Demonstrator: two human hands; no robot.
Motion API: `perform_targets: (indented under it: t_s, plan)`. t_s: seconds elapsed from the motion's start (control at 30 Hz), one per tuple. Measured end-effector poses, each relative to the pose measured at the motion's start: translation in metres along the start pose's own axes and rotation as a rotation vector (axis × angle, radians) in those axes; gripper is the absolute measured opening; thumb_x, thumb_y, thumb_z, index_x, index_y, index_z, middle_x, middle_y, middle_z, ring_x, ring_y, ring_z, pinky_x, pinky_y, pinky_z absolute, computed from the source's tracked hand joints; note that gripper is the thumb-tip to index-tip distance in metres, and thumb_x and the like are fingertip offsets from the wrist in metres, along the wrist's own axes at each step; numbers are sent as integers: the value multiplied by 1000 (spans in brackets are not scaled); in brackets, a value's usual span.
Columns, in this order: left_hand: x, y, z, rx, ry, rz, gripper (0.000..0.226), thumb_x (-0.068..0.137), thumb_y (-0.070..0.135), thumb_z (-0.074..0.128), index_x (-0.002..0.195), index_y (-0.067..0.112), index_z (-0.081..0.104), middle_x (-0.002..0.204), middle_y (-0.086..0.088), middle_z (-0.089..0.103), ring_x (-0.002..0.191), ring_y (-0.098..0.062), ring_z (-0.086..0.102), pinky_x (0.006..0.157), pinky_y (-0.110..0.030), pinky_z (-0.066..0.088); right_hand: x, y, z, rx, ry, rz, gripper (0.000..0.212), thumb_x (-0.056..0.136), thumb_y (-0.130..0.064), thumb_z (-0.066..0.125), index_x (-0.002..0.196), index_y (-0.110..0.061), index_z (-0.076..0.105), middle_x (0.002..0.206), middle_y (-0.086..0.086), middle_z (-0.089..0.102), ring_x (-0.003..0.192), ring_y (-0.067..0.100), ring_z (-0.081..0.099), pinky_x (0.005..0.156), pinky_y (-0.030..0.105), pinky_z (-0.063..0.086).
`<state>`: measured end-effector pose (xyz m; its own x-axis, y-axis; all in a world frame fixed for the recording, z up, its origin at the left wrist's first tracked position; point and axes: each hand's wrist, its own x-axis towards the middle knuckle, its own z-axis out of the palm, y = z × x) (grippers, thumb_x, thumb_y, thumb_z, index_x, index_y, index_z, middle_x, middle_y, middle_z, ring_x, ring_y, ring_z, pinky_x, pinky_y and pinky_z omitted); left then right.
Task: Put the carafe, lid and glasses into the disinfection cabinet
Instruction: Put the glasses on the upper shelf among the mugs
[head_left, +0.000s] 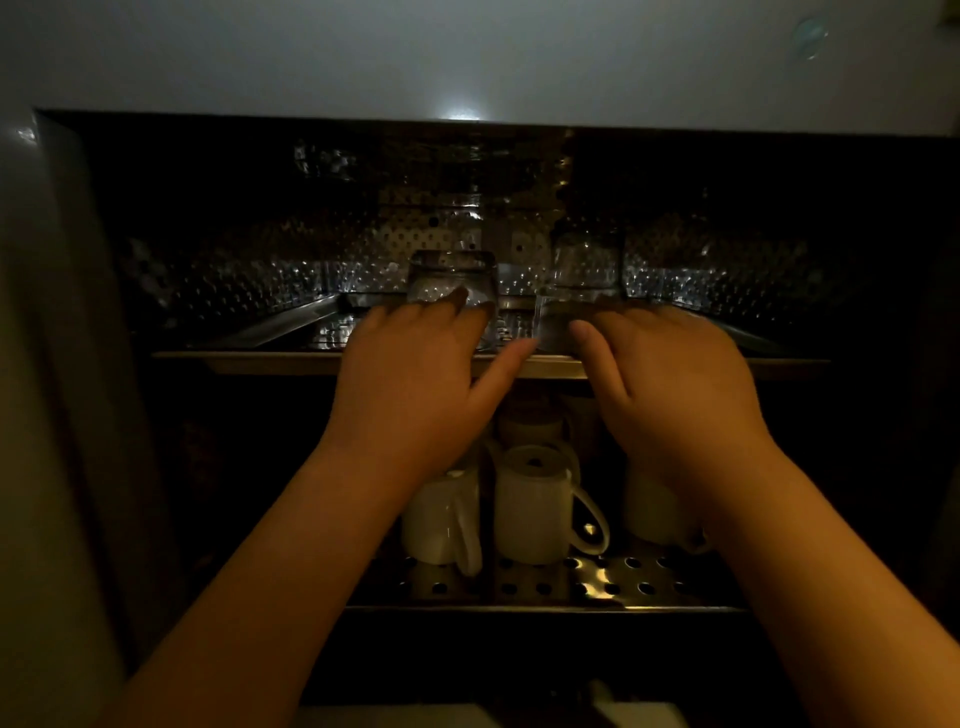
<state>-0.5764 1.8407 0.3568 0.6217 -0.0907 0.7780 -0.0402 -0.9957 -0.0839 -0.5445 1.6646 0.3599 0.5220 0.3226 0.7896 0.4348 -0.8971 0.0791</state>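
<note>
Both arms reach up from the bottom of the frame into the open, dim cabinet (156, 234). At centre frame the left hand (415, 374) holds the left glass (452, 291), which stands upside down on the upper shelf (260, 358); its fingers lie against the lower part of the glass and the thumb stretches out to the right along the shelf's front edge. Just right of centre the right hand (670, 374) curls its fingers over the right glass (587, 280), also upside down on that shelf, thumb pointing up to the left. How tightly either hand grips cannot be told in this low light. The two glasses stand near each other, apart. Below, in the lower middle of the frame, white mugs (535, 504) sit upside down on the lower shelf (597, 582), a metal plate full of holes.
</note>
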Motion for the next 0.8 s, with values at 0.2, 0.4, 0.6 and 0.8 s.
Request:
perform_targets:
  t_s: [0.2, 0.4, 0.6, 0.8]
  plan:
    - [-24, 4, 6, -95, 126, 45, 50, 92, 47, 35, 123, 16, 58, 122, -5, 61, 113, -23, 53, 97, -36, 26, -29, -3, 8, -7, 117, 67, 46, 95, -40, 29, 120, -12, 56, 117, 8, 60, 109, 27, 51, 95, 36, 27]
    - [-40, 10, 8, -87, 118, 36, 51, 91, 42, 39, 130, 11, 50, 126, -10, 55, 122, -27, 46, 111, -46, 18, -52, -7, 5, -4, 67, 111, 50, 94, -40, 38, 136, -13, 43, 136, 7, 47, 130, 24, 35, 113, 40, 15]
    - [-55, 25, 1, -154, 117, 12, 57, 88, 38, 47, 136, 7, 44, 137, -16, 47, 132, -33, 36, 112, -56, 13, -82, -6, -16, 43, 30, 182, 60, 93, -42, 39, 145, -15, 29, 150, 7, 29, 141, 22, 17, 115, 35, 14]
    - [-81, 72, -11, -335, 53, 37, 60, 88, 38, 47, 140, 9, 39, 145, -14, 39, 137, -30, 28, 112, -55, 14, -139, 11, -69, -29, 19, 285, 59, 93, -39, 42, 144, -10, 32, 150, 11, 30, 141, 26, 19, 115, 40, 18]
